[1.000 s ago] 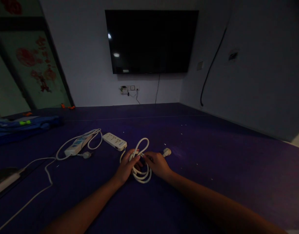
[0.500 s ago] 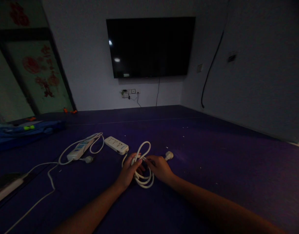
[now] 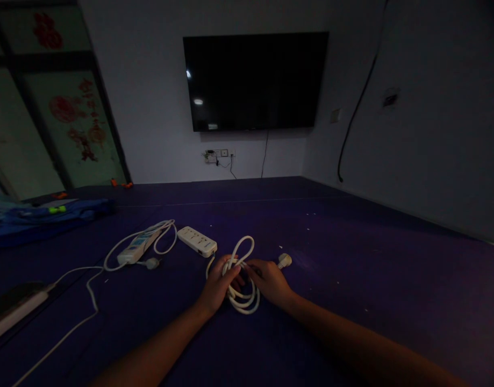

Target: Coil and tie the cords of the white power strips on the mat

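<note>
A white power cord (image 3: 247, 310) is gathered in loose coils between my two hands, one loop standing up above them. My left hand (image 3: 218, 282) is closed around the bundle, its thumb pressed over the strands. On the other side my right hand (image 3: 271, 279) pinches the cord at the coils' right edge; its fingertips are partly hidden. The cord's plug (image 3: 284, 260) lies just beyond my right knuckles. From the left of the bundle the cord leads to a white power strip (image 3: 197, 241) lying flat on the purple floor covering.
Left of it lies a second power strip (image 3: 138, 247) with its cord looped over it and a plug (image 3: 152, 263) beside it. A third white strip (image 3: 19, 316) is at the far left. Blue fabric (image 3: 77, 211) lies behind. A television (image 3: 257, 83) hangs on the wall.
The whole view has shifted slightly, so everything sits a little further right. Both hands keep their hold on the coiled cord, with hardly any other movement visible.
</note>
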Available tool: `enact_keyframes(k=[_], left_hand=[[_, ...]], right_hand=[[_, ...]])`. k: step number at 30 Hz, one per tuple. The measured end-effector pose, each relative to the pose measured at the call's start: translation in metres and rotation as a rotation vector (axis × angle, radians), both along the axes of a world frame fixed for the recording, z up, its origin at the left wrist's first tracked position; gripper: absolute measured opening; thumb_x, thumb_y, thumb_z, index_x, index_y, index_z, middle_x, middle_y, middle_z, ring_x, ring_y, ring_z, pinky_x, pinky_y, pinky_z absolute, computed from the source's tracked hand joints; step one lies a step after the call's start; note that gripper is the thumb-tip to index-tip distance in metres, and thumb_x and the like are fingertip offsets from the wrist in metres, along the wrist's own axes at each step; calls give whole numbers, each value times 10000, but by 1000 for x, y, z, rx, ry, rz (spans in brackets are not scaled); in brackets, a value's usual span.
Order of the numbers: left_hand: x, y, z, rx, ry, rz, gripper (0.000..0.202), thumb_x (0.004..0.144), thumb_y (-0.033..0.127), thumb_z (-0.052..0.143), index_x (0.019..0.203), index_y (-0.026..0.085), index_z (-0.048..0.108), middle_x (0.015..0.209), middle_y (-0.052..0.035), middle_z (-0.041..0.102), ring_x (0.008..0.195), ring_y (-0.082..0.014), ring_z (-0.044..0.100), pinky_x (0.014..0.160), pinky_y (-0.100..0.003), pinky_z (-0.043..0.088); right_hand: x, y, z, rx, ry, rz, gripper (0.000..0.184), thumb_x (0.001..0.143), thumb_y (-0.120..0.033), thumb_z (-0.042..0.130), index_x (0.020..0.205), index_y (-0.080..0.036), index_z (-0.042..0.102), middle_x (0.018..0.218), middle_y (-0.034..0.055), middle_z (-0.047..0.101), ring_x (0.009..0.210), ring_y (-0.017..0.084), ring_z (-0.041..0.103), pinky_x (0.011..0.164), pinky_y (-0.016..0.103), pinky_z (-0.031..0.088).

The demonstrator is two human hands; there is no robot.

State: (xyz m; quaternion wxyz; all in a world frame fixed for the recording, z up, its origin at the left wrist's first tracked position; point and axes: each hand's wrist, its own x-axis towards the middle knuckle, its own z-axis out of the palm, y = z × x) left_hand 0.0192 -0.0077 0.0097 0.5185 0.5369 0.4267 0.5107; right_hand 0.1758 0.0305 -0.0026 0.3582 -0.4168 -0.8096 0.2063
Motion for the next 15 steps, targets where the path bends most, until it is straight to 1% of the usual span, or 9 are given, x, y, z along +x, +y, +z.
enact_keyframes(k=[4,10,15], left_hand=[[1,0,0,1,-12,7,484,712,474,564,1078,173,469,632,12,602,477,-123,552,462,-220,397],[-1,1,-2,7,-14,-22,483,718,469,562,1080,166,459,622,11,606,484,-128,560,478,-226,405],[0,1,-2,17,-20,-12,468,722,468,555,1068,168,459,619,15,602,478,-121,553,472,-218,395]], right_hand=[[0,0,0,11,3,2,293,849,-321,416,757,-178,654,689,26,657,584,130,576,554,211,387],[-1,-1,0,24,5,-5,285,851,-313,415,767,-183,654,685,19,657,574,124,574,544,207,377],[-1,-1,0,22,5,-5,296,855,-326,410,779,-174,651,652,17,645,560,121,567,516,201,360]])
